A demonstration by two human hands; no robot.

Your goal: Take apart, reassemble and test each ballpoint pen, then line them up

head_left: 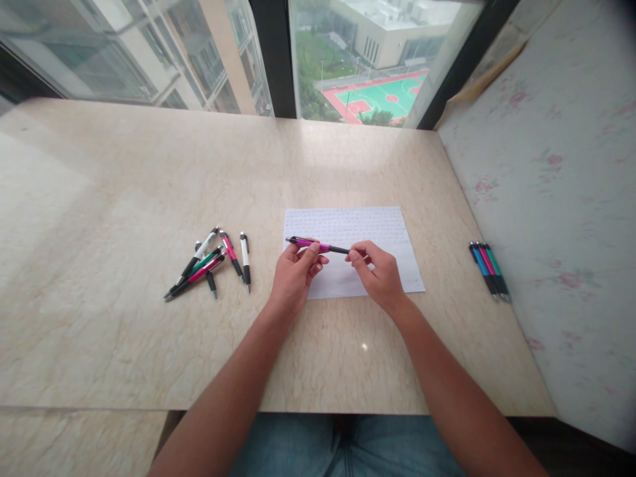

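A magenta pen (319, 247) with a black grip lies level between my hands, above a sheet of paper (368, 271). My left hand (294, 273) pinches its coloured barrel between thumb and fingers. At the black tip end, the thumb and fingers of my right hand (378, 270) are closed on the pen; the very tip is hidden by them. Rows of small handwriting cover the upper part of the sheet, and its lower part shows plain white.
On the left lies a loose pile of pens (201, 265) in white, green and pink, beside a separate white pen (245, 258). Several pens (489, 270) sit side by side near the papered wall (561, 218). Windows (368, 66) border the marble-patterned counter (124, 179) at the back.
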